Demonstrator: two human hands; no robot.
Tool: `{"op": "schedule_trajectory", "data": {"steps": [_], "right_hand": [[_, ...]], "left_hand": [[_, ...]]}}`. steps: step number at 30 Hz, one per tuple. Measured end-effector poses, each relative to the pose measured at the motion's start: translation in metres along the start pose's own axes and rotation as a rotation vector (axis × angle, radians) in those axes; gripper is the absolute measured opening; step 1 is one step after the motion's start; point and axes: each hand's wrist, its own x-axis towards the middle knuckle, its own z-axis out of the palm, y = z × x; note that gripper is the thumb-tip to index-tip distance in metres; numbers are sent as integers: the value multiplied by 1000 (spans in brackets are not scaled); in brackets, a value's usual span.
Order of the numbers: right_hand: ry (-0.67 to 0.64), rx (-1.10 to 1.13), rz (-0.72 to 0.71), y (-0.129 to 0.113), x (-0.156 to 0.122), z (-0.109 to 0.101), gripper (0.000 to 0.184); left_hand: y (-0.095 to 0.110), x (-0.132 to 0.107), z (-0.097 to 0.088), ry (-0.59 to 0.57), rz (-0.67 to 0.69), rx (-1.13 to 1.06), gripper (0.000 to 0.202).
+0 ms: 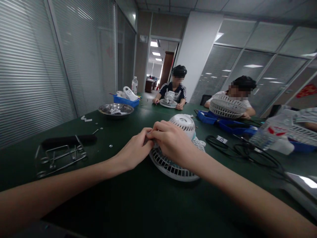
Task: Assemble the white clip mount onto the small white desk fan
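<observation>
A white fan assembly point(178, 174) lies on the green table in front of me, its slotted round grille underneath and a domed white motor housing point(184, 121) on top. My left hand point(135, 148) comes in at the grille's left edge with its fingers closed. Across the fan reaches my right hand point(170, 138), fingers bent and pinched against the left fingertips. Whatever lies between the fingertips is hidden by the hands. Part of the grille is covered by my right hand and wrist.
Left on the table stand a bent metal wire frame point(61, 157), a nut point(110, 145) and a steel bowl point(116, 110). Behind is a blue tray point(126, 100). Black cables point(237, 148) and a plastic bottle point(269, 132) lie right. Two people point(173, 87) handle fan parts across the table.
</observation>
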Motion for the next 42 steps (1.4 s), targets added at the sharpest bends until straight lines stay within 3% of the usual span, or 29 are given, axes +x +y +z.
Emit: {"op": "schedule_trajectory", "data": {"steps": [4, 9, 17, 23, 29, 35, 42], "right_hand": [[-36, 15, -38, 3, 1, -4, 26], [-21, -47, -19, -1, 1, -3, 26], [-37, 25, -57, -4, -1, -7, 29], [-91, 51, -78, 1, -1, -15, 26], [-118, 214, -37, 8, -2, -22, 27], [21, -30, 43, 11, -2, -23, 20], [-50, -42, 104, 10, 1, -23, 18]], "left_hand": [[1, 5, -4, -86, -65, -36, 35], [3, 5, -4, -66, -130, -116, 37], [0, 0, -1, -22, 40, -67, 20], [-3, -4, 3, -4, 27, -119, 33], [-1, -5, 8, 43, 32, -144, 39], [-3, -4, 9, 88, 30, -104, 38], [-6, -9, 12, 84, 57, -127, 39]]}}
